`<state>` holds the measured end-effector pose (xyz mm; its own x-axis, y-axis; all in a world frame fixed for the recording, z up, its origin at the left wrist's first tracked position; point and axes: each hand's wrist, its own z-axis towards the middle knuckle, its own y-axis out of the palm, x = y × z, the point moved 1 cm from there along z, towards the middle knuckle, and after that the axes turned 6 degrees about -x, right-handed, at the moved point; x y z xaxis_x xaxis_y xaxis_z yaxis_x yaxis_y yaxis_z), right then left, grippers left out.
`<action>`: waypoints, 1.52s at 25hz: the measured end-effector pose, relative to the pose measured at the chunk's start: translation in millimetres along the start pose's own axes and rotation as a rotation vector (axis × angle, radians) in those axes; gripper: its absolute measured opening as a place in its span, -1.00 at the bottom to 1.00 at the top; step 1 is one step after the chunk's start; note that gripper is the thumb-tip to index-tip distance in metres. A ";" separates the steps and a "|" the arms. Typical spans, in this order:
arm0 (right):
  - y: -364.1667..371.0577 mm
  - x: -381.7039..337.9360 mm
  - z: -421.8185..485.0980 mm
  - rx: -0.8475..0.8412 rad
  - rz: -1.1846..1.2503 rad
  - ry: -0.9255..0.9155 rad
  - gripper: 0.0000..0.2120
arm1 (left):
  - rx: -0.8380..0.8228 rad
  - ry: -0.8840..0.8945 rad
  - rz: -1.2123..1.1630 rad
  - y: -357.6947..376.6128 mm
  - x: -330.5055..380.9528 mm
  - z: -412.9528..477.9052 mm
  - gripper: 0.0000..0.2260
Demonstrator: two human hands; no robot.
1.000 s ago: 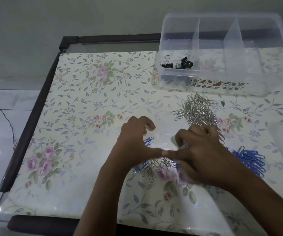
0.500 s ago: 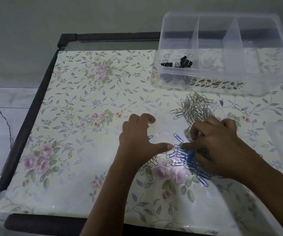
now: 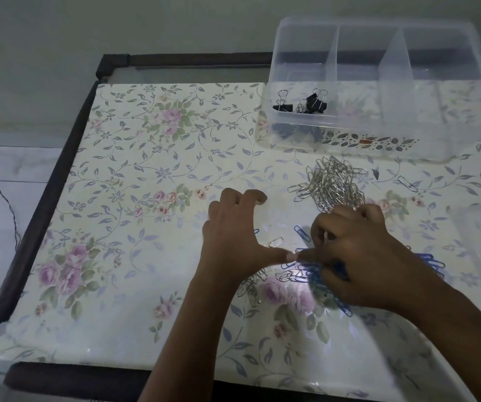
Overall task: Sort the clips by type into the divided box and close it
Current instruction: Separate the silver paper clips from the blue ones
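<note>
Divided box (image 3: 378, 68), clear rigid plastic, three compartments, open-topped, at 1 o'clock on the glossy floral worktop (image 3: 146, 184); black binder clips (image 3: 309, 103) in its 9 o'clock compartment. Silver paper clips (image 3: 332, 184), thin bright wire, heaped at 12 o'clock of the right hand (image 3: 369, 256), apparently staged by type. Blue paper clips (image 3: 311, 271) under that hand, its fingers curled over them, pinch not discernible. Left hand (image 3: 233, 245): fingers arched, thumb outstretched, holding nothing, seemingly fencing strays

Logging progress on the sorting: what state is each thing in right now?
Left hand: arched, fingertips on table, thumb out.
Right hand: fingers curled over blue clips; grip unclear.
Box: open, middle and right compartments empty.
Binder clips: in box's left compartment.
Silver clips: mostly heaped loose before the box.
Blue clips: loose, partly under right hand.
</note>
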<state>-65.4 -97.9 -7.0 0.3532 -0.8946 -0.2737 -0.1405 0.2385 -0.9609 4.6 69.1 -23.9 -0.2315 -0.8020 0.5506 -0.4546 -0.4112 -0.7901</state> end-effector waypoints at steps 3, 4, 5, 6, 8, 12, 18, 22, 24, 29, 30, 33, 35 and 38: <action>0.8 6.0 -0.1 0.045 0.035 0.032 -0.67 | -0.026 -0.017 0.030 -0.1 -0.3 0.6 -0.22; 0.8 7.8 -0.1 0.052 0.034 0.037 -0.67 | -0.010 -0.015 0.010 -0.1 -1.1 0.9 -0.25; 0.5 8.8 -0.7 0.044 0.022 0.030 -0.67 | 0.001 -0.012 -0.007 0.2 -1.9 1.2 -0.27; 0.8 9.5 -1.6 0.026 0.006 0.010 -0.68 | 0.008 -0.012 -0.023 0.8 -2.6 1.5 -0.28; 1.2 10.0 -4.4 -0.037 0.013 -0.049 -0.76 | 0.031 -0.029 -0.068 1.9 -4.7 1.8 -0.31; 6.2 10.4 -0.7 0.008 0.091 -0.017 -0.73 | 0.118 -0.058 -0.141 4.8 -4.8 1.4 -0.37; 9.6 8.2 -0.3 0.049 -0.010 -0.010 -0.65 | 0.164 -0.077 -0.177 3.8 -4.8 0.6 -0.41; 4.7 5.5 -0.9 0.015 0.126 -0.033 -0.66 | 0.202 -0.101 -0.150 5.6 -1.5 0.3 -0.40; 9.6 3.3 2.3 0.033 0.059 -0.030 -0.60 | 0.218 -0.106 -0.142 6.9 0.5 0.3 -0.40; 12.0 6.9 2.9 0.010 0.035 -0.066 -0.67 | 0.265 -0.128 -0.142 8.9 -1.4 1.8 -0.43; 11.6 7.0 1.4 -0.009 0.086 -0.080 -0.71 | 0.276 -0.131 -0.134 10.0 -0.2 1.5 -0.43; 8.3 6.0 1.0 0.007 0.227 -0.063 -0.71 | 0.243 -0.125 -0.082 13.5 6.3 1.1 -0.38; 7.3 3.6 8.5 0.097 0.176 -0.024 -0.72 | 0.248 -0.134 -0.171 9.7 4.6 2.6 -0.45; 21.3 -4.9 22.0 0.150 -0.020 0.001 -0.70 | 0.380 -0.201 -0.358 -7.7 -10.1 6.7 -0.67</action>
<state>-49.8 -80.1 -27.0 0.3531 -0.9002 -0.2548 0.0060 0.2745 -0.9616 16.2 77.5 -25.3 0.0655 -0.6349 0.7698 -0.1239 -0.7707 -0.6251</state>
